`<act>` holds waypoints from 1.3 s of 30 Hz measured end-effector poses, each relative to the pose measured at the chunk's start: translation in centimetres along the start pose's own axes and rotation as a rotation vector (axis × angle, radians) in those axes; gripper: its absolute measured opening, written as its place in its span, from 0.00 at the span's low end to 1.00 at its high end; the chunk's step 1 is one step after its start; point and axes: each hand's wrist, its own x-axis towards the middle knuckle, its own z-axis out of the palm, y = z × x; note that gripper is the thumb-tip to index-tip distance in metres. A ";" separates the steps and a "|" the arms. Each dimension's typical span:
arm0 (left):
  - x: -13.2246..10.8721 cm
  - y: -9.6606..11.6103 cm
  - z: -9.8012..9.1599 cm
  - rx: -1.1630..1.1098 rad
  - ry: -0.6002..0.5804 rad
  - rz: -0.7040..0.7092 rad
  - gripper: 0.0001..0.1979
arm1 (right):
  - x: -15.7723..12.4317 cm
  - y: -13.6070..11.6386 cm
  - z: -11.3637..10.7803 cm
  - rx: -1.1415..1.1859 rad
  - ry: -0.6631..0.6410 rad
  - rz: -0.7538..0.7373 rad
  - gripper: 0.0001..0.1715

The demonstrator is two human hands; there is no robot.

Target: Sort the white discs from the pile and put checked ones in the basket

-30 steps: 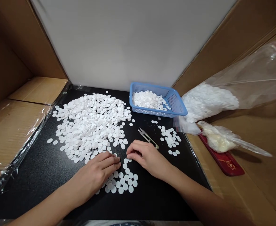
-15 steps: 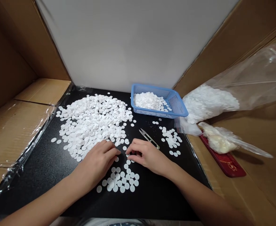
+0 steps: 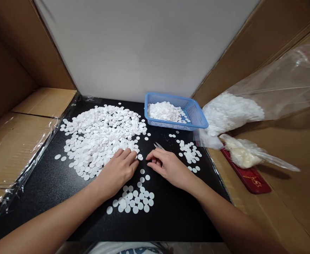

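Observation:
A big heap of small white discs (image 3: 102, 137) covers the left of the black mat (image 3: 170, 215). My left hand (image 3: 119, 171) lies palm down at the heap's near right edge, fingers stretched flat onto the discs. My right hand (image 3: 168, 167) rests beside it, fingers loosely curled over the mat, its fingertips facing the left hand's. It partly covers a pair of metal thread snips (image 3: 158, 145), whose tip pokes out behind it. A small cluster of discs (image 3: 133, 201) lies on the mat just near of both hands. Whether the right fingers pinch a disc is hidden.
A blue plastic basket (image 3: 197, 118) holding discs stands at the back right. Right of it lie a clear bag of discs (image 3: 234, 113), a smaller bag (image 3: 242, 155) and a red flat item (image 3: 252, 178). Another disc patch (image 3: 189, 153) lies right of my hands. Cardboard walls enclose both sides.
Both hands have slid forward, away from me, from the small near cluster up to the edge of the big heap. The right hand now covers most of the snips.

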 end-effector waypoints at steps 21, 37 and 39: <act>2.4 0.7 -2.3 -0.897 -0.139 -0.484 0.08 | -0.3 -1.8 0.4 0.361 0.117 0.024 0.03; 2.5 0.6 -3.3 -2.106 -0.031 -1.130 0.07 | -0.5 3.1 -1.5 -0.388 0.234 0.134 0.11; 2.5 0.5 -3.3 -2.119 -0.017 -1.132 0.06 | -0.6 2.3 -1.6 -0.327 0.302 0.088 0.14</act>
